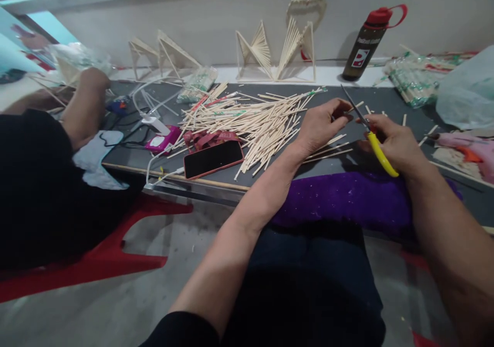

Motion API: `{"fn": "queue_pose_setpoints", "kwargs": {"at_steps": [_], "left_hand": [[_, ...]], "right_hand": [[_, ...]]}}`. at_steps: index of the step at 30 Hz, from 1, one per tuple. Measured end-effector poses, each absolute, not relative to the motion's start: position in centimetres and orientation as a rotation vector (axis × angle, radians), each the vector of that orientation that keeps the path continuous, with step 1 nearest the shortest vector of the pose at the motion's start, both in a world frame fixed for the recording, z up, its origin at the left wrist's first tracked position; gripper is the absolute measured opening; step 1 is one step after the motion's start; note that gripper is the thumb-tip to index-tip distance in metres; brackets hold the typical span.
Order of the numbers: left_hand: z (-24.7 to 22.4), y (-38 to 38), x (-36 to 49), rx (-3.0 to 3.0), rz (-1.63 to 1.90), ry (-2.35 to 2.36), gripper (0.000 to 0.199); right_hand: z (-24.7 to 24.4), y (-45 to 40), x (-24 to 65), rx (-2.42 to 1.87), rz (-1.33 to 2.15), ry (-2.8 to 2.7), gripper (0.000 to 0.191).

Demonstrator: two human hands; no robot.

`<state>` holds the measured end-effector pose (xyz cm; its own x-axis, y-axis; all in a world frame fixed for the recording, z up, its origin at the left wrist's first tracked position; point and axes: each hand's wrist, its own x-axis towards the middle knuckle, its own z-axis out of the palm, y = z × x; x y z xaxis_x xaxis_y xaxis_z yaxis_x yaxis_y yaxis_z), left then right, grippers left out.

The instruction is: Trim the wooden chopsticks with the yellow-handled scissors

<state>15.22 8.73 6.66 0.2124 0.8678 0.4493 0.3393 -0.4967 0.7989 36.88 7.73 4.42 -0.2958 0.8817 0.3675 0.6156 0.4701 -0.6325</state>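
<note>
Head view. Left hand point(320, 123), right of centre in the frame: thumb and fingertips closed in a pinch on a thin stick point(357, 105), whose free end shows at the scissors' blades. Right hand point(399, 146), further right: closed round the yellow handle of the scissors point(378, 154), blades pointing up and left. Whether the blades are parted: cannot tell.

Pile of sticks point(266, 123) at upper centre, spread on the dark table point(415, 118), left of the left hand. Phone point(213, 159) lies just below the pile, dark screen up. Left of it, a pink box point(164, 140) with a white charger point(156, 125) plugged in. Purple cloth point(339, 198) at the near table edge, below both hands.

Along the wall, upper centre: stick frame point(252, 54) and, beside it, a second frame point(295, 49). Bottle point(365, 46) with red cap, upper right, upright. Wrapped bundles point(412, 79) at the right, next to a plastic bag point(469, 87).

Far left: a co-worker's forearm point(87, 103) reaches over the table. Red stool point(142, 262) at lower left.
</note>
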Motion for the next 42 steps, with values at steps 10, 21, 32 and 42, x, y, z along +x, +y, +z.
{"fn": "queue_pose_setpoints", "kwargs": {"at_steps": [10,21,32,42], "left_hand": [[8.0,7.6,15.0,1.864,1.33,1.127,0.007],[8.4,7.2,14.8,1.846,1.322,1.279,0.007],[8.3,7.2,14.8,1.909,1.335,1.383,0.008],[7.2,7.9,15.0,1.991,1.401,1.355,0.018]], "right_hand": [[6.0,6.9,35.5,-1.244,0.457,-2.068,0.052],[6.7,6.8,35.1,-1.151,0.434,-2.17,0.047],[6.5,6.9,35.0,-1.158,0.464,-2.156,0.055],[5.9,7.5,35.0,-1.139,0.435,-2.19,0.053]]}}
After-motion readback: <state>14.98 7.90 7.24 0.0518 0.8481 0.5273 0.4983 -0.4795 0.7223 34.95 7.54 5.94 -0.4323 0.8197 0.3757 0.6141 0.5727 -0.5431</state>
